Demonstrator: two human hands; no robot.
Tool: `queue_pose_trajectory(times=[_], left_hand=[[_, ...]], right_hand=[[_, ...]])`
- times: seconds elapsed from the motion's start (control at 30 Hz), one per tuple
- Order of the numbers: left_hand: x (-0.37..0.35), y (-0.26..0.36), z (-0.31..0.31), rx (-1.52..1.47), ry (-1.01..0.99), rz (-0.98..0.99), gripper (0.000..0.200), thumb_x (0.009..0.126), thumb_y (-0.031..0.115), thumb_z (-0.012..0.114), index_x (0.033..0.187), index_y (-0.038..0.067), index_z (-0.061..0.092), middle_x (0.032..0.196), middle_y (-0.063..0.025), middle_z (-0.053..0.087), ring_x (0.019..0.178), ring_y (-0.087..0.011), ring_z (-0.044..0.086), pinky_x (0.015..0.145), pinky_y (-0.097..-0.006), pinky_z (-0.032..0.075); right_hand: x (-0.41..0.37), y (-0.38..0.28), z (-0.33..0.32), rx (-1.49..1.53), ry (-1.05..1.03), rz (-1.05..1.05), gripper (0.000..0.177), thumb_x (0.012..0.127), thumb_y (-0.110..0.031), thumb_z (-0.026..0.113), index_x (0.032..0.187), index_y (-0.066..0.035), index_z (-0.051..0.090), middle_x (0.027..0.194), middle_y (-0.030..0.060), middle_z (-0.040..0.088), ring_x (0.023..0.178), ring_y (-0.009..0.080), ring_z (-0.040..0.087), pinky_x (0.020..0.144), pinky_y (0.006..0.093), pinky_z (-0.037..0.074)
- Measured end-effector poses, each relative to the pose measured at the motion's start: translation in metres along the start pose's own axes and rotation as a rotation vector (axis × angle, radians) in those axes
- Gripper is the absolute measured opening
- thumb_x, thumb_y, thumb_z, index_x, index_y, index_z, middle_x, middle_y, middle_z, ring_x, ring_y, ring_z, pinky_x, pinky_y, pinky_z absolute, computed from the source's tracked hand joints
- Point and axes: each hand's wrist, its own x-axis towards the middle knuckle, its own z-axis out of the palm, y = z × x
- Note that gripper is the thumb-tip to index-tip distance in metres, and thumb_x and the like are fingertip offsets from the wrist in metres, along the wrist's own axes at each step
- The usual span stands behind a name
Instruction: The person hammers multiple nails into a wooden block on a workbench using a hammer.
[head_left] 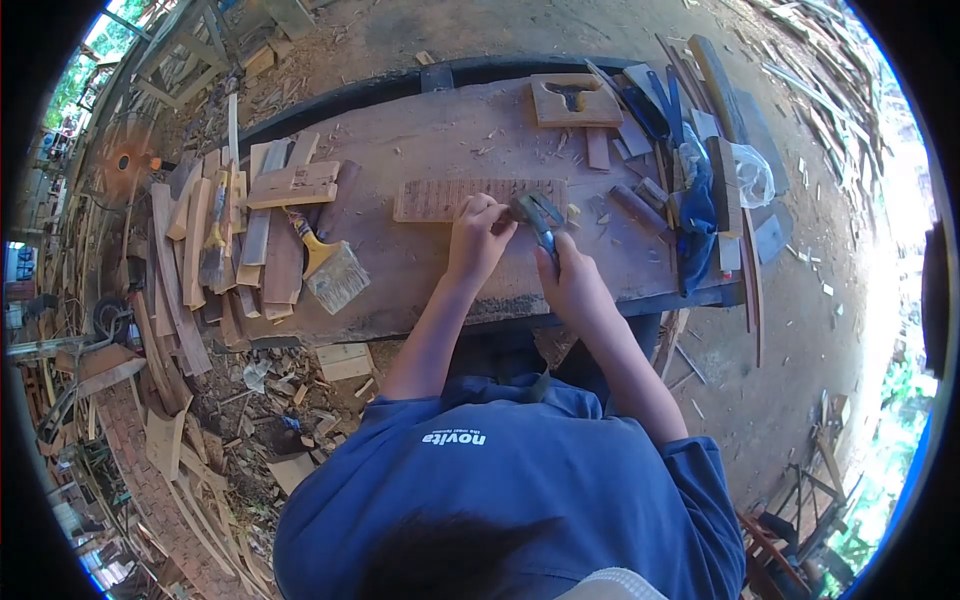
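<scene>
Right hand (576,283) in the head view wraps around the handle of a hammer (524,209), the head near the right end of a wooden block (430,201). The left hand (479,236) has its fingertips drawn together over the block, beside the hammer; whether they grasp something small cannot be told. The block lies mid-bench, and the workbench (430,135) runs chip-strewn from it to the far edge. Wood pieces (293,184) and a broad brush (338,278) bound the left, a blue cloth (697,240) the right.
</scene>
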Motion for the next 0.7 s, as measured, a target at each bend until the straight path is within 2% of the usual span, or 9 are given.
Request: queue_pose_trajectory(times=[0.17,0.27,0.37,0.43,0.47,0.53,0.57,0.63,0.7], left_hand=[[0.000,0.000,0.000,0.001,0.007,0.015,0.015,0.071,0.001,0.077,0.080,0.002,0.065,0.080,-0.0060,0.056,0.081,-0.0260,0.056,0.070,-0.0367,0.048],[-0.001,-0.002,-0.001,0.007,0.005,0.031,0.015,0.072,0.001,0.077,0.081,0.002,0.066,0.081,-0.0061,0.056,0.081,-0.0257,0.056,0.070,-0.0363,0.048],[-0.003,-0.004,0.003,-0.009,-0.005,0.009,0.013,0.074,0.003,0.077,0.082,0.002,0.066,0.080,-0.0058,0.056,0.080,-0.0247,0.056,0.069,-0.0360,0.048],[-0.001,-0.001,0.001,-0.030,-0.011,-0.015,0.013,0.075,0.005,0.077,0.082,0.002,0.066,0.080,-0.0055,0.055,0.079,-0.0241,0.056,0.069,-0.0359,0.048],[-0.001,0.001,0.000,-0.037,-0.027,-0.029,0.014,0.077,0.007,0.076,0.082,0.001,0.065,0.080,-0.0055,0.055,0.079,-0.0238,0.056,0.068,-0.0361,0.048],[0.006,0.010,-0.004,-0.044,-0.045,-0.039,0.016,0.079,0.010,0.076,0.082,0.001,0.064,0.080,-0.0054,0.055,0.079,-0.0234,0.056,0.067,-0.0363,0.047],[0.011,0.015,-0.005,-0.050,0.035,-0.039,0.016,0.080,0.012,0.075,0.082,0.002,0.063,0.080,-0.0058,0.055,0.079,-0.0237,0.056,0.068,-0.0357,0.047],[0.025,0.021,-0.003,-0.056,0.106,-0.031,0.017,0.082,0.014,0.074,0.083,0.002,0.062,0.080,-0.0063,0.054,0.079,-0.0240,0.056,0.069,-0.0350,0.047],[0.056,0.020,0.008,-0.054,0.119,0.017,0.016,0.083,0.014,0.072,0.082,0.004,0.060,0.080,-0.0073,0.055,0.080,-0.0249,0.056,0.073,-0.0356,0.047]], right_hand=[[-0.001,-0.002,0.001,0.066,0.061,-0.022,0.026,0.097,-0.025,0.054,0.096,0.000,0.046,0.068,0.0281,0.060,0.070,0.0494,0.060,0.060,0.0550,0.046],[0.000,0.011,0.006,-0.014,0.033,-0.016,0.026,0.097,-0.025,0.054,0.095,0.000,0.048,0.068,0.0281,0.059,0.071,0.0497,0.060,0.060,0.0537,0.046],[-0.001,0.017,0.002,0.115,0.018,-0.006,0.026,0.097,-0.024,0.055,0.093,0.000,0.048,0.067,0.0269,0.059,0.064,0.0477,0.060,0.058,0.0493,0.047],[0.002,0.027,0.000,0.200,0.121,0.018,0.028,0.097,-0.025,0.056,0.092,0.001,0.048,0.068,0.0241,0.057,0.056,0.0391,0.059,0.056,0.0446,0.047],[0.005,0.042,0.002,0.204,0.123,0.018,0.028,0.097,-0.025,0.056,0.092,0.001,0.048,0.068,0.0241,0.057,0.056,0.0391,0.059,0.056,0.0446,0.047],[0.014,0.084,0.005,0.259,0.319,-0.035,0.027,0.099,-0.026,0.053,0.091,-0.001,0.048,0.065,0.0133,0.056,0.048,0.0224,0.053,0.049,0.0360,0.043],[0.016,0.095,0.001,0.262,0.324,-0.034,0.027,0.099,-0.026,0.053,0.091,-0.001,0.048,0.065,0.0133,0.056,0.048,0.0224,0.053,0.049,0.0360,0.043],[0.021,0.108,-0.009,0.738,0.229,0.260,0.025,0.103,-0.030,0.047,0.089,-0.010,0.047,0.063,-0.0025,0.044,0.047,0.0065,0.040,0.041,0.0231,0.035],[0.026,0.114,-0.020,0.880,0.205,0.258,0.025,0.104,-0.030,0.045,0.089,-0.010,0.045,0.063,-0.0021,0.042,0.046,0.0063,0.038,0.038,0.0225,0.033]])
